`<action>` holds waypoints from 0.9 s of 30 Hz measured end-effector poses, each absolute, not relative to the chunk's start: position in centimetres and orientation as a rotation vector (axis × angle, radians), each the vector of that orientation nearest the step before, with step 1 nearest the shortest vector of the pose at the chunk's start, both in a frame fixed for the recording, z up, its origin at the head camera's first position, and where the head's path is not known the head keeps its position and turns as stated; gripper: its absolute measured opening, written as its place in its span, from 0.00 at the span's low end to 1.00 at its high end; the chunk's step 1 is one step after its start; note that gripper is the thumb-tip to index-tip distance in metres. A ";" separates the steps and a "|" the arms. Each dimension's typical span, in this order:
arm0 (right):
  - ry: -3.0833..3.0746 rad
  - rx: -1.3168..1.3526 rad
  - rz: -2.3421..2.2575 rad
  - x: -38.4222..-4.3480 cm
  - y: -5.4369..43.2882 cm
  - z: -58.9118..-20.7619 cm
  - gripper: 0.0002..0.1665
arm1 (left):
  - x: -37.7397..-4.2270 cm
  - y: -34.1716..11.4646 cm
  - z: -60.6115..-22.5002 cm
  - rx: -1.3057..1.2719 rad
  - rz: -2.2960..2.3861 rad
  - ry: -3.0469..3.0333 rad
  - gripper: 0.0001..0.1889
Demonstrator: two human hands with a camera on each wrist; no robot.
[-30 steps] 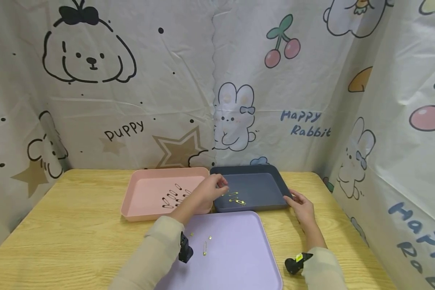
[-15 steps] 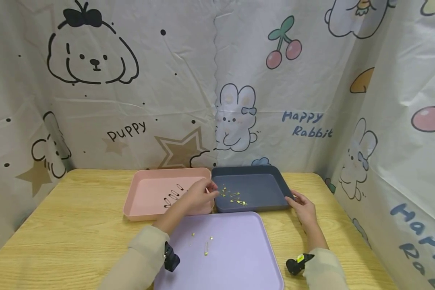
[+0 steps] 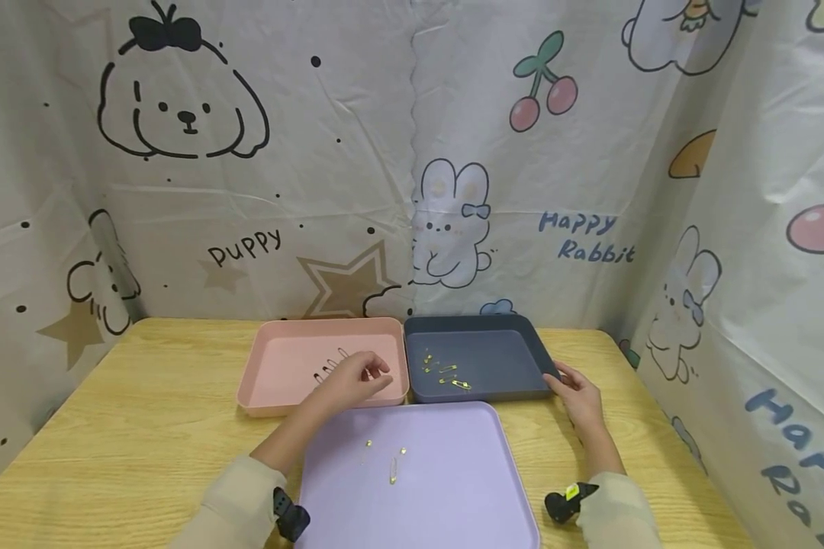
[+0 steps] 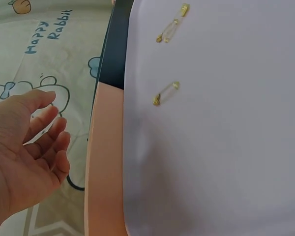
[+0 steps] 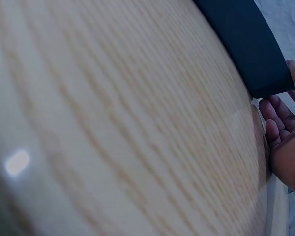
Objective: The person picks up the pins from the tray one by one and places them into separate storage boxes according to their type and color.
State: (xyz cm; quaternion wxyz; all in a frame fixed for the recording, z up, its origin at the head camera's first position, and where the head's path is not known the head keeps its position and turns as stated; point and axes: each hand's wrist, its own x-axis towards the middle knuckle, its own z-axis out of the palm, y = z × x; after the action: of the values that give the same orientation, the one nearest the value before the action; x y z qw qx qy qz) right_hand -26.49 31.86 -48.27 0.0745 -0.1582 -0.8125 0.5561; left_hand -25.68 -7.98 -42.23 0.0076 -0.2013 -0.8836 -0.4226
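My left hand (image 3: pixel 353 379) hovers over the pink tray (image 3: pixel 257 381), fingers loosely bent with nothing in them, as the left wrist view also shows. Black-headed safety pins (image 3: pixel 329 366) lie in that tray, partly hidden by the hand. My right hand (image 3: pixel 580 400) grips the dark blue tray (image 3: pixel 501 366) at its right front corner, thumb at the rim; the right wrist view has its fingers curled by the tray's wall (image 5: pixel 255 54). Several gold safety pins (image 3: pixel 448 369) are in the left part of the dark tray.
In front, a lavender tray (image 3: pixel 453 488) bears a few gold safety pins (image 3: pixel 394 470) near its far left part. The pink and dark trays stand side by side at the back of the wooden table (image 3: pixel 158 427), before a printed curtain (image 3: pixel 357 152).
My left hand has moved left, from over the dark tray's left edge to over the pink tray, uncovering gold safety pins. My right hand stays at the dark tray's corner.
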 end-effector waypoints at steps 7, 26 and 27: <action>-2.448 -0.476 1.660 -26.6 32.0 -48.5 0.37 | -24.2 -9.9 -42.5 -0.602 -1.304 -2.786 0.07; -2.443 -0.485 1.659 -26.9 32.2 -48.8 0.37 | -20.1 -12.5 -45.3 -0.847 -1.182 -2.937 0.07; -2.445 -0.484 1.656 -26.9 32.3 -48.8 0.37 | -19.9 -12.5 -45.5 -0.859 -1.179 -2.944 0.08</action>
State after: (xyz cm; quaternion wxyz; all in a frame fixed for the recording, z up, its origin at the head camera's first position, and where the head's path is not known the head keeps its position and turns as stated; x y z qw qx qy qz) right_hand -26.87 32.25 -48.79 0.0747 -0.1612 -0.8148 0.5519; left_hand -19.93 -12.48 -45.50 -0.0718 -0.2608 -0.8937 -0.3580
